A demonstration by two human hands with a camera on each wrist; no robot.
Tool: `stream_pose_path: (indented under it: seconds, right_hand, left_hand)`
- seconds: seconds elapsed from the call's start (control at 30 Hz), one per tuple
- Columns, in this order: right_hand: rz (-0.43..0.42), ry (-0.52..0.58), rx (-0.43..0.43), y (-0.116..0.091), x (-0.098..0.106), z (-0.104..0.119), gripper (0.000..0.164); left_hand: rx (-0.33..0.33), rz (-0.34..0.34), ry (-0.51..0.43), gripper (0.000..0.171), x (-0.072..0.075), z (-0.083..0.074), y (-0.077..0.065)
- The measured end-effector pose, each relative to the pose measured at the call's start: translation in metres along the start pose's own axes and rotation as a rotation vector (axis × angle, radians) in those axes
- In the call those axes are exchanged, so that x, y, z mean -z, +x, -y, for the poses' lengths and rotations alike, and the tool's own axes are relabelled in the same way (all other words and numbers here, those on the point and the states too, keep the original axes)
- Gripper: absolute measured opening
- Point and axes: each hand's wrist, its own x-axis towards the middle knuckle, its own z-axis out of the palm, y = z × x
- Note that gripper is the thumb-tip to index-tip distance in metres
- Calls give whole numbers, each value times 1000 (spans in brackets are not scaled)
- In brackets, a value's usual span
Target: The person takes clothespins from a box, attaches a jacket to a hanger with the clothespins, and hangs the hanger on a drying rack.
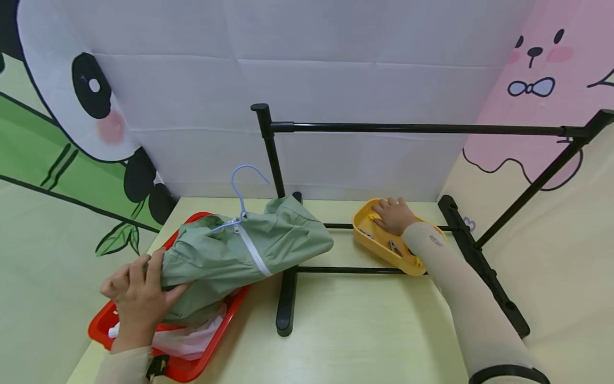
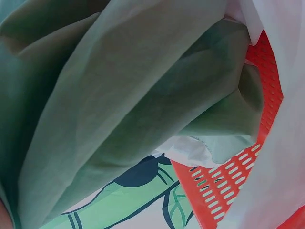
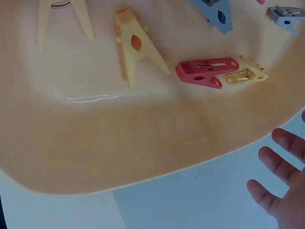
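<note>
My left hand (image 1: 141,296) grips the left end of a green zippered garment (image 1: 249,237), thumb on the near side. The garment has a white zipper, and the hook of a blue hanger (image 1: 241,200) sticks up from its top. It lies above a red basket (image 1: 216,346); in the left wrist view its green folds (image 2: 143,95) fill most of the picture. Over a yellow tray (image 1: 379,249) is my right hand (image 1: 394,216), fingers loosely spread with nothing seen in them. Inside the tray lie clothespins, among them a red clothespin (image 3: 205,71) and a yellow clothespin (image 3: 136,47).
A black garment rack (image 1: 417,128) stands on the pale table (image 1: 355,320), its low bars running by the tray. Pink-white cloth (image 1: 192,338) lies in the red basket. Behind hangs a white sheet (image 1: 360,80) with cartoon prints at the sides.
</note>
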Motion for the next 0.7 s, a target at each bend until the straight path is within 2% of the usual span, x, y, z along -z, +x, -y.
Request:
stream_pose_path:
  seconds: [0.43,0.7]
  right_hand:
    - [25,51,-80,4,-17,-9,50]
    - [20,18,-109,7,-24,-5,56]
  left_hand:
    - [-7,-7,4,63,-1,2,-1]
    - [-6,-4,8,62,-2,2,-1]
